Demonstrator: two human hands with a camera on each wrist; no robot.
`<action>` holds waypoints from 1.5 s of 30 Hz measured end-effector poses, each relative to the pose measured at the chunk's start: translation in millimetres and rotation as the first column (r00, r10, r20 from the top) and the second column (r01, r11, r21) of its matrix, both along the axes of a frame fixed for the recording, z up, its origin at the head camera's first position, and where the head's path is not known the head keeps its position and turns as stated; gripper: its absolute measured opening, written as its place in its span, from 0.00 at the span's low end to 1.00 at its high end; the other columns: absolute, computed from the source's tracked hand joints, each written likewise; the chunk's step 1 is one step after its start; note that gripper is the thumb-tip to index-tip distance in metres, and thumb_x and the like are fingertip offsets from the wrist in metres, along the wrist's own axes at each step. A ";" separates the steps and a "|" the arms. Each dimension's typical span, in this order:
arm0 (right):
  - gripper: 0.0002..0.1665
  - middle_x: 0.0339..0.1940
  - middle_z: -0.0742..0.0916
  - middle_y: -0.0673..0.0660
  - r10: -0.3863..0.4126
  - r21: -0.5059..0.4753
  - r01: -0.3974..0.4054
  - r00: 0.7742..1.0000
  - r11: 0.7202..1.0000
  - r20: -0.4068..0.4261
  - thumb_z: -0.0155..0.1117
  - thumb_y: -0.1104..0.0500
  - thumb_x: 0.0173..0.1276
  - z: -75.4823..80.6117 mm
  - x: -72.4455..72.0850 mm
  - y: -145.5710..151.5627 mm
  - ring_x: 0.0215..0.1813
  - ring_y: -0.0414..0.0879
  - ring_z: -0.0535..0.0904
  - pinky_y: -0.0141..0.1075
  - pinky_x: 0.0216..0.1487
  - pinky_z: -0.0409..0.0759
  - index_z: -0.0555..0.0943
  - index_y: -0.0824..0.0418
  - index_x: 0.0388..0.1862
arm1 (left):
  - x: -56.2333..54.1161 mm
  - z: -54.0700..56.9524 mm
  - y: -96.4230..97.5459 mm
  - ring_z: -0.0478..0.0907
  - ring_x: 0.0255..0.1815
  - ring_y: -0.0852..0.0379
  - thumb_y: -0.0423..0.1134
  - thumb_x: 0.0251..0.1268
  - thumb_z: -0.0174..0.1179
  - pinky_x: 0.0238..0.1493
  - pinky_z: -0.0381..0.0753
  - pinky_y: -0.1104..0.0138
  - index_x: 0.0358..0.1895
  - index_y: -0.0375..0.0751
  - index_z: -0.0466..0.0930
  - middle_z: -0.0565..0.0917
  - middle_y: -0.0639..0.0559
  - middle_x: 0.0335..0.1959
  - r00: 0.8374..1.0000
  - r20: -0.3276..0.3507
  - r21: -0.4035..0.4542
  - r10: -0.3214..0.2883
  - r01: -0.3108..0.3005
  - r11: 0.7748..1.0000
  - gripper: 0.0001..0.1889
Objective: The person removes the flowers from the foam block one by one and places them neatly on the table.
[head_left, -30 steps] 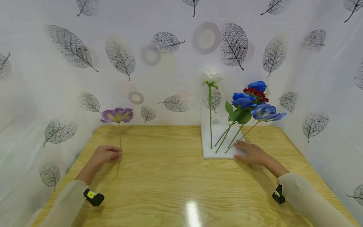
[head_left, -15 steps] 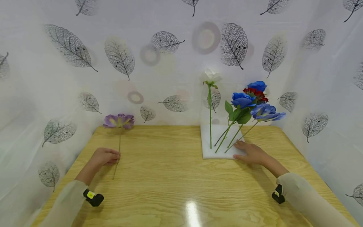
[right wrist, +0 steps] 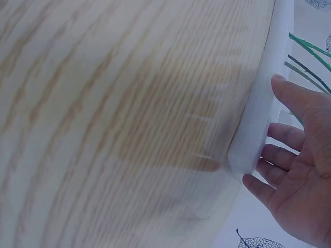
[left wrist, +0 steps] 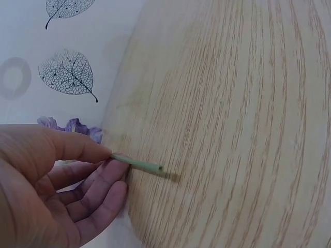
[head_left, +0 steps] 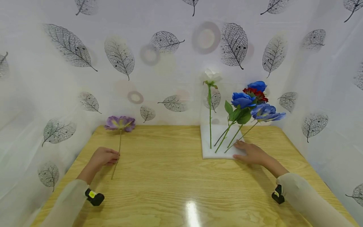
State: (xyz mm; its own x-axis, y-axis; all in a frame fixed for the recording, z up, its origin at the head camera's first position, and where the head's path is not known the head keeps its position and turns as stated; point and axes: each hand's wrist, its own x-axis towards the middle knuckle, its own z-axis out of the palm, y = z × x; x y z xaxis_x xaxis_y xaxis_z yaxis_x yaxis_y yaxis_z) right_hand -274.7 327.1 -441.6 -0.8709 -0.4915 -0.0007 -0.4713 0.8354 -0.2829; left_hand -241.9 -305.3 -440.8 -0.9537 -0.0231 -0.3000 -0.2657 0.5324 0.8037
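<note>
My left hand (head_left: pixel 104 156) pinches the thin stem of a purple artificial flower (head_left: pixel 120 123) at the table's left side. The bloom points toward the back wall. In the left wrist view, the cut end of the green stem (left wrist: pixel 149 166) sticks out past thumb and fingertips, close over the wood. My right hand (head_left: pixel 252 153) rests with spread, relaxed fingers against the right edge of a white foam board (head_left: pixel 207 153). From the board rise a white rose (head_left: pixel 212 76), upright, and several tilted blooms: blue roses (head_left: pixel 243 100), a red flower (head_left: pixel 256 93) and a blue-violet flower (head_left: pixel 266 113).
A wood-grain table (head_left: pixel 164 176) lies under both hands. Behind it and along the sides hangs a pale curtain (head_left: pixel 175 72) printed with leaves. Each sleeved wrist carries a small black camera (head_left: pixel 95 197).
The purple flower has sunk toward the tabletop, its bloom dropping and shifting slightly right, while my left hand moved a little lower and left. My right hand and the foam board have stayed put.
</note>
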 end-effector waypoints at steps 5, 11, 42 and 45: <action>0.39 0.72 0.71 0.77 0.005 -0.003 -0.005 1.000 1.000 -0.005 0.65 0.44 0.72 0.4 -0.1 0.1 0.71 0.76 0.68 0.67 0.67 0.70 0.74 0.72 0.70 | -0.9 1.5 2.1 0.86 0.35 0.58 0.33 0.70 0.61 0.40 0.89 0.61 0.57 0.17 0.79 0.89 0.35 0.43 1.000 -0.014 -0.046 0.002 -0.003 0.999 0.20; 0.40 0.72 0.71 0.77 0.003 0.003 -0.003 1.000 1.000 -0.009 0.66 0.44 0.72 -1.3 -1.5 1.3 0.71 0.75 0.68 0.67 0.67 0.70 0.74 0.71 0.70 | 1.2 4.6 5.0 0.85 0.33 0.59 0.33 0.70 0.60 0.37 0.88 0.62 0.55 0.17 0.80 0.89 0.35 0.41 0.999 -0.036 -0.081 -0.016 0.013 0.997 0.19; 0.39 0.72 0.73 0.76 0.013 0.006 -0.013 1.000 1.000 -0.015 0.65 0.44 0.72 1.5 1.2 -0.6 0.72 0.74 0.68 0.66 0.68 0.70 0.73 0.72 0.70 | 4.5 8.7 10.1 0.82 0.32 0.60 0.34 0.61 0.59 0.35 0.86 0.64 0.53 0.19 0.82 0.89 0.46 0.33 0.999 -0.047 -0.143 -0.006 -0.001 0.990 0.21; 0.39 0.72 0.72 0.76 0.014 0.003 -0.013 1.000 1.000 -0.015 0.65 0.44 0.72 1.3 1.3 -0.1 0.72 0.74 0.68 0.66 0.68 0.70 0.73 0.72 0.70 | 4.8 9.1 10.7 0.83 0.32 0.60 0.34 0.61 0.59 0.35 0.86 0.64 0.53 0.19 0.82 0.90 0.45 0.33 0.999 -0.045 -0.141 -0.001 -0.005 0.990 0.21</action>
